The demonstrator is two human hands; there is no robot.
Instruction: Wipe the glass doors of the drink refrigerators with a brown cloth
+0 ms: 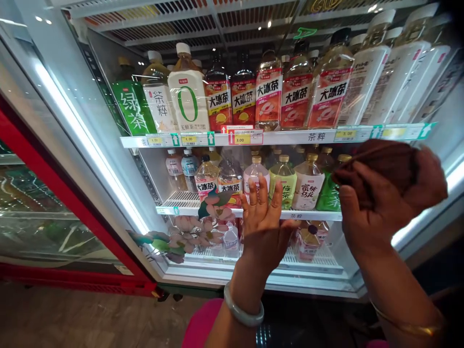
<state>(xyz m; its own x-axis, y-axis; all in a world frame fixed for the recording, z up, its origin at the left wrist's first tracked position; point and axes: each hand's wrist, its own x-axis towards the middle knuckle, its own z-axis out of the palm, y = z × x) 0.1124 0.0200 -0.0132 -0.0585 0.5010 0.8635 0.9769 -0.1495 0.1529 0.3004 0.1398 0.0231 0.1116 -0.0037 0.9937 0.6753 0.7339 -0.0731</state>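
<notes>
My left hand (263, 227) is raised in the middle of the view, fingers spread, palm toward the glass door (181, 169) of a drinks fridge. Whether its fingertips touch the glass I cannot tell. It carries a ring and a pale bangle (243, 309). At the right, my right hand (373, 208) grips a bunched dark brown cloth (386, 166), held up in front of the shelf's right end. Part of the cloth hangs over the back of the fingers. Behind the hands, bottled teas (308, 181) stand on the middle shelf.
Large tea bottles (331, 82) line the upper shelf, with price tags (239, 138) along its edge. A flower decal (192, 229) lies across the lower left of the glass. A red-framed fridge (72, 188) stands at the left, above a brown floor (83, 319).
</notes>
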